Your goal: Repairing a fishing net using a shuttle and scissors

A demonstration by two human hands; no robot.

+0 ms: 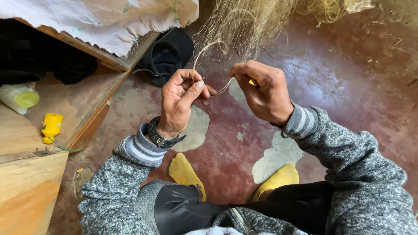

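Here, in the head view, a fine pale net point(244, 21) is seen hanging down from the far edge over a worn red floor point(348, 82). A light cord point(208, 47) loops out of the net and is pinched between thumb and forefinger of the left hand point(180, 100), whose fingers are curled shut around it. The right hand point(263, 93) is closed as well; a small yellow tool point(253, 82) is gripped in it, and a short strand point(226, 86) is stretched between the two hands. As far as can be judged, the work on the mesh is in mid-course: the strand is held taut, and whether a knot has been drawn cannot be told. At the left, a yellow spool point(51, 127) and a pale bottle point(19, 98) are laid on a wooden surface point(30, 191). Yellow socks point(185, 172) are visible near the bottom.
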